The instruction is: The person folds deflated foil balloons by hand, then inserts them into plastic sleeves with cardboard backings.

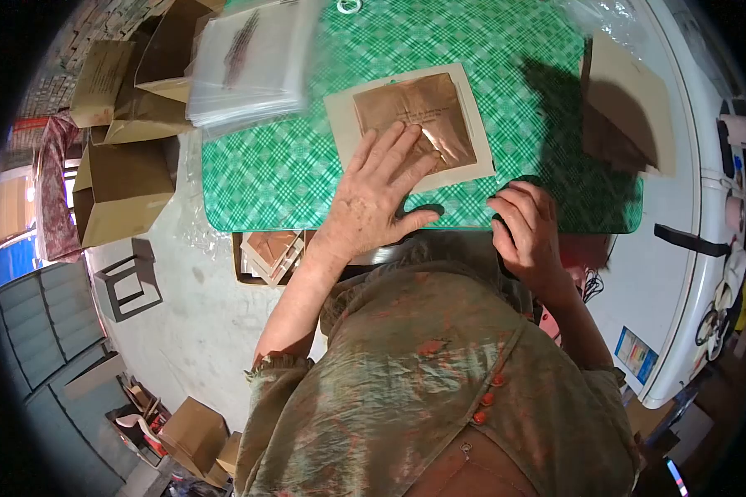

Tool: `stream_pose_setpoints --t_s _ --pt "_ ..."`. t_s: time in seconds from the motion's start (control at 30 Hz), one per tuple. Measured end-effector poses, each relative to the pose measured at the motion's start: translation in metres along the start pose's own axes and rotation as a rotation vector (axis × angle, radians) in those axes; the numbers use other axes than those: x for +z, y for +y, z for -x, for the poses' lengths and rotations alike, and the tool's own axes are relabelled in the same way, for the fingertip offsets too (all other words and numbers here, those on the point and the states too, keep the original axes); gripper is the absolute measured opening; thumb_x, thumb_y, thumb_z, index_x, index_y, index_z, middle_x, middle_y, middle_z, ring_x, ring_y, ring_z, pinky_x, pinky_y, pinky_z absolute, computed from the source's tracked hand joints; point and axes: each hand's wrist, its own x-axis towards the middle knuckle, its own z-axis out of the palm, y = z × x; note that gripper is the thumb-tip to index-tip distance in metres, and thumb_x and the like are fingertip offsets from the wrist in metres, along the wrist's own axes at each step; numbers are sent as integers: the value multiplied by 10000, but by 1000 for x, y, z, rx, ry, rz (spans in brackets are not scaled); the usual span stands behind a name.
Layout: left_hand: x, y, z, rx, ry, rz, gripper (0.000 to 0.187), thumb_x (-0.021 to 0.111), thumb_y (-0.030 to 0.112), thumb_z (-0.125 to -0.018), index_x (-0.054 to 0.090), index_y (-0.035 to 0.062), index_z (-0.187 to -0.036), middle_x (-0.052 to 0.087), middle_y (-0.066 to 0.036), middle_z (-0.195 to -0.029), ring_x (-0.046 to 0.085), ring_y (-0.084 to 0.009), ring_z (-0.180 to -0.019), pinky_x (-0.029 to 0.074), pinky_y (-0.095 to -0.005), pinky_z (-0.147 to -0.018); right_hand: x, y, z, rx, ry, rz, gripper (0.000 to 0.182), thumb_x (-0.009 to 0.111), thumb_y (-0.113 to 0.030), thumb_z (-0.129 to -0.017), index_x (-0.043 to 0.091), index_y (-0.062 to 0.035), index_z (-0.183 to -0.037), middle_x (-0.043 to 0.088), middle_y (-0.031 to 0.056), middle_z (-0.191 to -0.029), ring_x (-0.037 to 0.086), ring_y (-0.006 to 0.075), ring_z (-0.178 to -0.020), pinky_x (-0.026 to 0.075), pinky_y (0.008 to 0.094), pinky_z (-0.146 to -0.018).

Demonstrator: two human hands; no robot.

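Observation:
My left hand lies flat with fingers spread, its fingertips on a shiny copper-coloured packet with small print. Beneath the packet is a square beige card, lying slightly turned on the green checked tablecloth. My right hand hovers by the table's front edge, right of the card. Its fingers are loosely curled with the thumb apart, and I see nothing held in it. Part of the packet's lower edge is hidden under my left hand.
A stack of clear plastic sleeves sits at the table's back left. Beige cards lie at the right edge. Cardboard boxes stand left of the table. Below its front edge, a box holds more copper-coloured pieces.

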Motion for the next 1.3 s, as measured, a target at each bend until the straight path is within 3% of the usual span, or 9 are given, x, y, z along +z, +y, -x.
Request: stream_pose_setpoints --t_s 0.2,0.3,0.37,0.57,0.77,0.8,0.87,1.07,1.3 --pt "-8 5 6 58 -113 41 897 665 731 -798 547 154 -1474 394 -173 -1602 338 -379 -1499 233 -552 -1247 -21 -2 -12 -44 -121 31 629 818 -201 -727 605 -17 -1289 551 123 -1334 510 329 -1241 399 520 -1063" --pt "-11 7 12 69 -196 45 961 760 667 -723 500 176 -1507 347 -158 -1631 301 -364 -1519 208 -544 -1264 -8 2 5 -121 -123 96 586 802 -197 -734 622 -20 -1263 573 107 -1302 520 319 -1226 400 517 -1067" --pt "-14 10 12 71 -252 11 991 812 606 -687 477 187 -1521 335 -148 -1639 288 -355 -1526 199 -538 -1271 -1 1 8 -165 -4 128 435 785 -140 -741 671 -30 -1147 600 82 -1198 559 291 -1155 457 492 -1015" --pt "-12 11 11 56 -258 20 1025 858 541 -639 471 192 -1522 329 -145 -1641 291 -350 -1524 196 -535 -1277 14 4 23 -198 127 155 280 762 -91 -758 690 -42 -1024 598 76 -1108 584 269 -1076 505 466 -955" --pt "-20 9 5 82 -161 127 892 773 616 -753 531 165 -1483 416 -179 -1573 393 -383 -1455 257 -563 -1231 10 -7 25 -35 87 29 358 750 -151 -807 665 -30 -1133 592 100 -1138 561 317 -1102 465 505 -1004" --pt "-24 11 0 88 -142 104 879 707 667 -795 521 175 -1500 442 -188 -1558 432 -391 -1421 290 -575 -1200 7 -9 22 -27 63 42 390 753 -166 -808 659 -27 -1160 590 104 -1148 556 323 -1111 456 507 -1013" --pt "-28 16 -11 99 -95 59 825 704 627 -825 530 174 -1491 441 -165 -1566 430 -370 -1421 315 -567 -1172 11 -6 23 -46 46 65 480 760 -196 -802 642 -21 -1233 580 114 -1183 546 323 -1133 439 492 -1026" --pt "19 8 -41 193 -45 -43 580 545 549 -997 532 250 -1494 421 -142 -1590 358 -358 -1492 278 -583 -1187 1 -11 8 -18 5 34 485 752 -157 -788 626 0 -1229 576 136 -1193 554 327 -1125 444 487 -1009" --pt "26 -20 -75 205 19 -112 592 531 564 -1001 492 278 -1518 418 -137 -1588 371 -360 -1479 261 -586 -1199 -2 -4 -14 0 63 51 496 756 -129 -749 615 26 -1199 579 153 -1181 564 340 -1109 454 489 -975"
